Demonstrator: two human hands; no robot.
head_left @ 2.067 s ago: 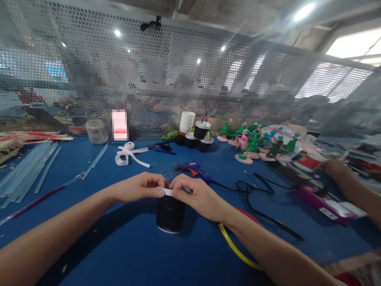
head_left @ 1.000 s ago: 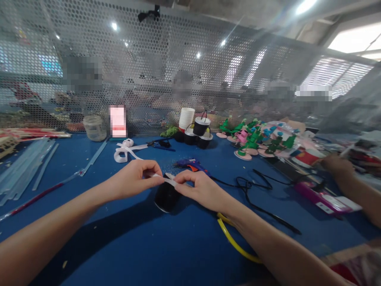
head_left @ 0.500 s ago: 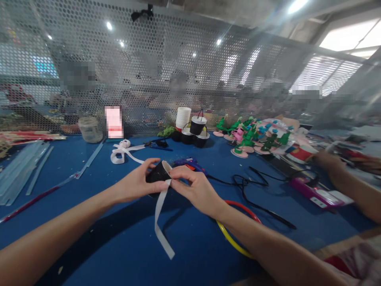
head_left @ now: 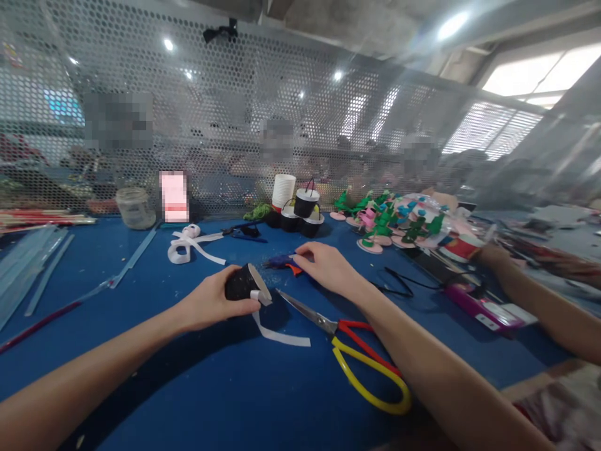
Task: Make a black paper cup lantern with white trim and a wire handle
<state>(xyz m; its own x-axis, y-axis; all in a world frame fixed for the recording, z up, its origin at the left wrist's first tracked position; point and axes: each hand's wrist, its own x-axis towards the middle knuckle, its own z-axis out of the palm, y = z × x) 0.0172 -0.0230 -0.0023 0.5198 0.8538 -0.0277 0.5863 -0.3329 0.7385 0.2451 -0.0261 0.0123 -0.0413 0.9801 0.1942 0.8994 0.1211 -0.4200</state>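
My left hand (head_left: 213, 299) is wrapped round a small black paper cup (head_left: 238, 283), tilted with its pale mouth to the right. A white ribbon (head_left: 282, 339) is folded over the cup's rim by my thumb, and its loose end trails to the right. My right hand (head_left: 323, 266) is at a blue glue gun (head_left: 280, 261) with an orange trigger, its fingers closed on the gun's rear. Below my right hand lie scissors (head_left: 323, 321) with red and yellow handles, blades towards the cup.
White ribbon loops (head_left: 181, 247), a jar (head_left: 136, 208), black buckets (head_left: 307, 203) and a white cup stack (head_left: 284, 191) stand towards the mesh. Green and pink figures (head_left: 375, 222), a purple power strip (head_left: 479, 307) and a co-worker's arm (head_left: 526, 294) are on the right. Glue sticks (head_left: 32, 263) lie left.
My right hand has left the ribbon and cup rim and moved up and right to the glue gun. The ribbon's tail has swung right. The scissors show more fully.
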